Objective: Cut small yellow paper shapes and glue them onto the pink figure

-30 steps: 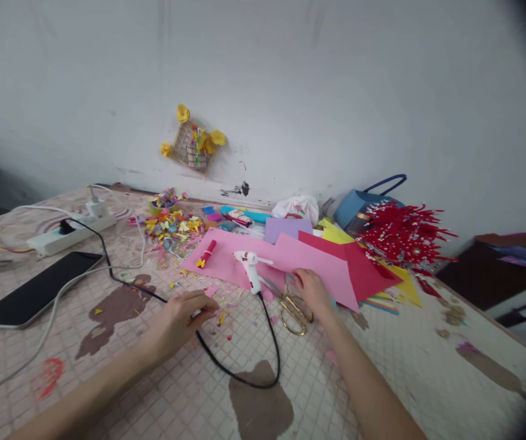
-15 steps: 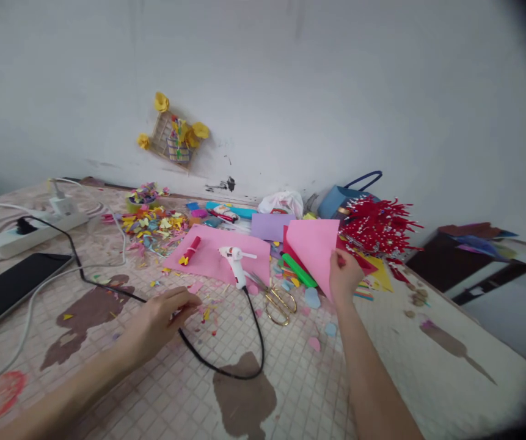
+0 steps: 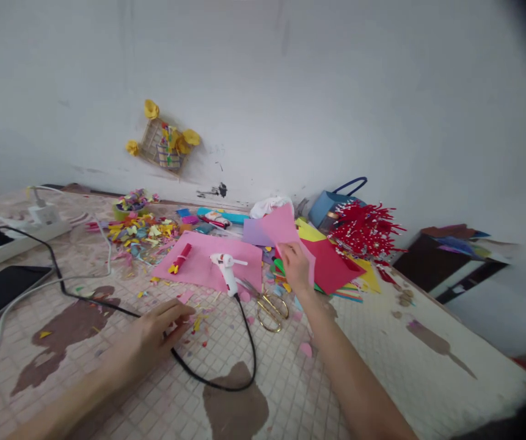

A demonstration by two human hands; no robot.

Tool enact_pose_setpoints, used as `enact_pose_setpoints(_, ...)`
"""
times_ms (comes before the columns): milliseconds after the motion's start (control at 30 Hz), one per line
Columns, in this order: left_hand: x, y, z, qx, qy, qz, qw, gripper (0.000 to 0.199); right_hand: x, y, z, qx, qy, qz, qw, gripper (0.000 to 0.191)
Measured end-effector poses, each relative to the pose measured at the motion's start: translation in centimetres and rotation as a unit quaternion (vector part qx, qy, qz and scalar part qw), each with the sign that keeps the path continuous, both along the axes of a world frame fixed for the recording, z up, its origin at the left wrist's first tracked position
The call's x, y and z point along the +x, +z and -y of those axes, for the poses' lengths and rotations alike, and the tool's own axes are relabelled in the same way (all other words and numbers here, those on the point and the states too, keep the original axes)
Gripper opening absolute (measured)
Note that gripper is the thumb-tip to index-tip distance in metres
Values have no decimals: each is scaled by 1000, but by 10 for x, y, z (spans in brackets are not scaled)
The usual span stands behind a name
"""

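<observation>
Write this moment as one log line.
right hand: holds raised pink sheet | left hand: over black cord | glue gun: on flat pink paper

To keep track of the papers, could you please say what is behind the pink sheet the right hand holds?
Behind the pink sheet, a purple sheet and a red sheet show past its edges; their covered parts, and anything fully hidden, cannot be seen.
</observation>
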State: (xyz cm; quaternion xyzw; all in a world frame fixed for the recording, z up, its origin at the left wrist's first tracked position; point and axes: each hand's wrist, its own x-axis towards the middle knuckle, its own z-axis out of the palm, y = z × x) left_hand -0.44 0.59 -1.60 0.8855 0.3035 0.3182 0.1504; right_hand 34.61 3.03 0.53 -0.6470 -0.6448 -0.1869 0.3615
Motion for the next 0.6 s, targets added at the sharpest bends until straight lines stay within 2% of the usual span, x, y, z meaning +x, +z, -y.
enact_pose_setpoints(133, 0, -5, -1, -1, -2, 8, 1000, 17, -12, -9, -22, -117, 98, 50, 987, 20)
enact_pose_setpoints(233, 1, -5, -1, -3, -5, 19, 1000, 18, -5, -15, -24, -160, 118, 62, 978, 21)
enact_pose_setpoints(367, 4, -5, 2, -27, -9, 39, 999, 16, 27, -19, -9, -180, 77, 59, 979, 23)
enact_pose_setpoints(500, 5, -6, 6, -49, -24, 52, 997, 17, 78, -17, 16, -203, 6, 48, 978, 28)
enact_pose_setpoints(600, 6, -8, 9, -35, -14, 42, 998, 18, 121, -9, 43, -233, -46, 37, 971, 29)
